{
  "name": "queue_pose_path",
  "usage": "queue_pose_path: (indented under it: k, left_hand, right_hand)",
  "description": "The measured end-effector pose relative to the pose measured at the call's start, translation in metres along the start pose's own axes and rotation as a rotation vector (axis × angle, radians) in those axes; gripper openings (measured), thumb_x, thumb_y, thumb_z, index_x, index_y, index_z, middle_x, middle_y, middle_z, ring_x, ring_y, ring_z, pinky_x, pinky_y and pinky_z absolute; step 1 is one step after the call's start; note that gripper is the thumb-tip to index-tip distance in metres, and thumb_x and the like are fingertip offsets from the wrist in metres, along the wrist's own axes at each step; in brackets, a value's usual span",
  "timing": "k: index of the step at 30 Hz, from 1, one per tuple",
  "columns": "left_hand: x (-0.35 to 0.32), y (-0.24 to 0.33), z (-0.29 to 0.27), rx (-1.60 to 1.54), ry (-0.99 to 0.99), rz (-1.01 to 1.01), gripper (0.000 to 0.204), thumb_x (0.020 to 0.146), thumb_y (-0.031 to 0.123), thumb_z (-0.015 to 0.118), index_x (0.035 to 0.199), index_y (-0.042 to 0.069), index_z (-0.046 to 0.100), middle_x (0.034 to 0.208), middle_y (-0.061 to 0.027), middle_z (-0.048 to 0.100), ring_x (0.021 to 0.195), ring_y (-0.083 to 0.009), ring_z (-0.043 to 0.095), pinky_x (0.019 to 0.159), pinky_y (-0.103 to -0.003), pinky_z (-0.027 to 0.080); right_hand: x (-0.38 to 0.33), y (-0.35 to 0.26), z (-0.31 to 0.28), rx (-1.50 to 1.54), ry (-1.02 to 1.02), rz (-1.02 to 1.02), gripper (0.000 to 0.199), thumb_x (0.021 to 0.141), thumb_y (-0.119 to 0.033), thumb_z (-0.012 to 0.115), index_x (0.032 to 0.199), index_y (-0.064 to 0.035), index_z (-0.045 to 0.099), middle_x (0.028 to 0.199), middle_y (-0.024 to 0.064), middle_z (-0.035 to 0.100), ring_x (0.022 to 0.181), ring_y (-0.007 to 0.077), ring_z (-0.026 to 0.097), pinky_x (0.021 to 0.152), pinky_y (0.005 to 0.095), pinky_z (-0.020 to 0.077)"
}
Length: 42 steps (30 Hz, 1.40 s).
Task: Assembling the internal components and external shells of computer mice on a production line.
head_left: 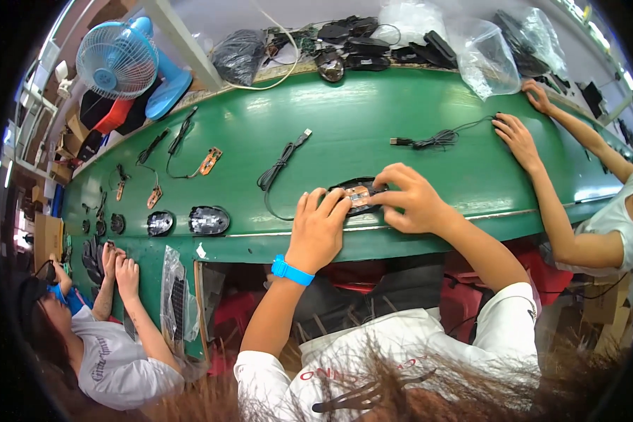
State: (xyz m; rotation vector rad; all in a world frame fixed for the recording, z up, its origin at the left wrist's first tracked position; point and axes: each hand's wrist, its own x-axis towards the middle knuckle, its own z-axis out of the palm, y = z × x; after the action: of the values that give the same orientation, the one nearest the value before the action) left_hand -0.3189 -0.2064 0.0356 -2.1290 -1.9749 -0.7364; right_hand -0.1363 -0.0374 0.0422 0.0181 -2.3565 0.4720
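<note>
In front of me on the green bench, an opened black computer mouse base (364,181) holds a copper-coloured circuit board (358,196). My left hand (318,228), with a blue watch (292,270) at the wrist, grips the base's left side, fingertips over the board's edge. At the right end, my right hand (411,200) has its thumb and fingers closed on the base beside the board. Whether they also pinch a small part is hidden. A bundled black USB cable (278,167) lies beyond my left hand, its tail running under that hand.
Two black mouse shells (209,220) and several boards with cables, one board (210,161) nearest, lie left. Another bundled cable (436,139) runs to a co-worker's hand (517,141) at right. Another person's hands (123,271) work at left. A blue fan (117,60) stands far left.
</note>
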Motion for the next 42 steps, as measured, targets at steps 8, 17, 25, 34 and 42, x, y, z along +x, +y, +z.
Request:
queue_pose_path:
  k: [8, 17, 25, 34, 42]
  left_hand:
    - [-0.014, 0.015, -0.017, -0.115, 0.054, -0.134, 0.039, 0.085, 0.003, 0.063, 0.124, 0.005, 0.062, 0.144, -0.0216, 0.048, 0.133, -0.0425, 0.042, 0.111, -0.051, 0.035]
    - [-0.035, 0.006, 0.009, 0.026, 0.346, -0.32, 0.031, 0.078, 0.002, 0.063, 0.109, -0.002, 0.064, 0.115, -0.0189, 0.063, 0.111, -0.0402, 0.057, 0.098, -0.05, 0.045]
    - [-0.034, 0.008, -0.001, 0.081, 0.331, -0.381, 0.033, 0.075, 0.002, 0.065, 0.107, -0.001, 0.063, 0.108, -0.0183, 0.065, 0.104, -0.0401, 0.059, 0.095, -0.049, 0.047]
    - [-0.023, 0.01, -0.013, 0.059, 0.373, -0.44, 0.036, 0.072, 0.007, 0.068, 0.107, 0.001, 0.064, 0.105, -0.0183, 0.063, 0.102, -0.0406, 0.059, 0.091, -0.048, 0.049]
    - [-0.037, 0.001, -0.023, -0.106, 0.492, -0.344, 0.042, 0.07, 0.007, 0.07, 0.111, 0.001, 0.064, 0.11, -0.0165, 0.063, 0.105, -0.0385, 0.06, 0.094, -0.046, 0.049]
  right_hand:
    - [-0.052, 0.106, -0.094, -0.39, 0.179, 0.367, 0.03, 0.076, -0.006, 0.065, 0.104, -0.0061, 0.073, 0.107, 0.0148, 0.066, 0.104, 0.0325, 0.063, 0.091, 0.0407, 0.0519]
    - [-0.061, 0.258, -0.16, -0.616, 0.351, 0.747, 0.029, 0.084, -0.012, 0.06, 0.109, -0.0069, 0.074, 0.104, 0.0202, 0.067, 0.099, 0.036, 0.066, 0.09, 0.0445, 0.0527]
    - [-0.013, 0.301, -0.127, -0.7, 0.234, 1.047, 0.028, 0.088, -0.012, 0.058, 0.112, -0.0118, 0.073, 0.121, 0.0198, 0.066, 0.112, 0.0381, 0.064, 0.096, 0.0472, 0.0522]
    - [-0.04, 0.362, -0.139, -0.71, 0.172, 0.992, 0.029, 0.093, -0.018, 0.051, 0.113, -0.0049, 0.067, 0.115, 0.0219, 0.067, 0.11, 0.0417, 0.062, 0.093, 0.0487, 0.0483]
    - [-0.038, 0.299, -0.118, -0.419, 0.572, 0.671, 0.025, 0.097, -0.025, 0.065, 0.114, -0.0061, 0.069, 0.097, 0.007, 0.07, 0.086, 0.0178, 0.064, 0.079, 0.0322, 0.0503]
